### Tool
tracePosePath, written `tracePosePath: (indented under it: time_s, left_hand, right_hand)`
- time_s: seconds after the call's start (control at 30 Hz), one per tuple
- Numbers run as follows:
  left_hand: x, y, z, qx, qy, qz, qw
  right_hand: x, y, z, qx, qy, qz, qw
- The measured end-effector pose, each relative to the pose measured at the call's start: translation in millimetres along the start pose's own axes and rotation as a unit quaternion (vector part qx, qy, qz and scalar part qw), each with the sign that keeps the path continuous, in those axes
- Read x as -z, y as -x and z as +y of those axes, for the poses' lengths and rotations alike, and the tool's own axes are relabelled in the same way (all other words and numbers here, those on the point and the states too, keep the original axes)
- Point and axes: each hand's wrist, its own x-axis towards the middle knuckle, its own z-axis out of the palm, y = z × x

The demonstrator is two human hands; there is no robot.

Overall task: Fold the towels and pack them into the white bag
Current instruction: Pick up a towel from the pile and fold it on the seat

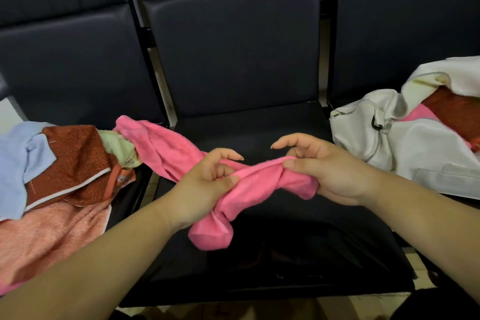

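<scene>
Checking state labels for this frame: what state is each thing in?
pink towel: unfolded, bunched and twisted, held between both hands over the middle seat.
left hand: grips the pink towel.
right hand: pinches the pink towel.
white bag: open, lying at right.
packed towels: inside the white bag.
towel pile: unfolded, heaped at left.

three dark padded chairs (233,47) in a row, black frame posts (145,34) between them, pale floor (411,258)
</scene>
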Motion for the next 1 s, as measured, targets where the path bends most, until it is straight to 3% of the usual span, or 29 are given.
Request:
tracePosePath:
  time_s: [0.1,0.2,0.27,0.33,0.43,0.5,0.57,0.67,0.73,0.83,0.9,1.0]
  left_hand:
    - [10.2,-1.6,6.6,0.009,0.015,0.02,1.0]
    - [20.5,-2.1,18.0,0.012,-0.013,0.051,0.999]
    - [27.3,-1.7,24.3,0.003,-0.018,0.072,0.997]
    - [33.8,0.0,29.3,-0.016,-0.017,0.075,0.997]
    - [42.9,8.0,42.4,-0.069,-0.048,-0.027,0.996]
    - [49.3,15.1,53.3,-0.06,-0.127,-0.128,0.982]
    - [52.2,19.6,59.2,0.006,-0.226,-0.223,0.948]
    - [56.6,17.7,47.0,0.062,-0.323,-0.278,0.903]
    - [56.5,14.0,40.9,0.07,-0.308,-0.242,0.917]
    - [60.4,7.9,37.5,0.087,-0.177,-0.141,0.97]
    - [61.1,7.0,38.8,0.075,-0.089,-0.1,0.988]
    - [53.8,6.6,49.6,0.039,0.007,-0.075,0.996]
  right_hand:
    - [-8.0,-5.5,-7.1,0.003,-0.057,-0.011,0.998]
    - [-12.8,-7.4,-13.8,0.02,-0.032,-0.067,0.997]
    - [-14.0,-7.6,-21.3,0.029,0.101,-0.111,0.988]
    - [-14.8,-8.4,-28.5,0.001,0.284,-0.148,0.947]
    - [-12.3,-14.2,-30.3,-0.048,0.412,-0.145,0.898]
    - [-8.5,-19.2,-28.7,-0.05,0.392,-0.12,0.911]
    - [-2.1,-23.5,-29.1,-0.044,0.311,-0.113,0.943]
    - [-12.7,-25.2,-30.8,-0.03,0.137,-0.107,0.984]
    - [-28.1,-24.6,-28.5,0.002,0.084,-0.097,0.992]
    - [-42.4,-23.0,-28.6,0.059,0.162,-0.111,0.979]
    - [-42.9,-19.7,-33.8,0.051,0.258,-0.161,0.951]
    - [-40.2,-19.2,-32.2,-0.019,0.422,-0.224,0.878]
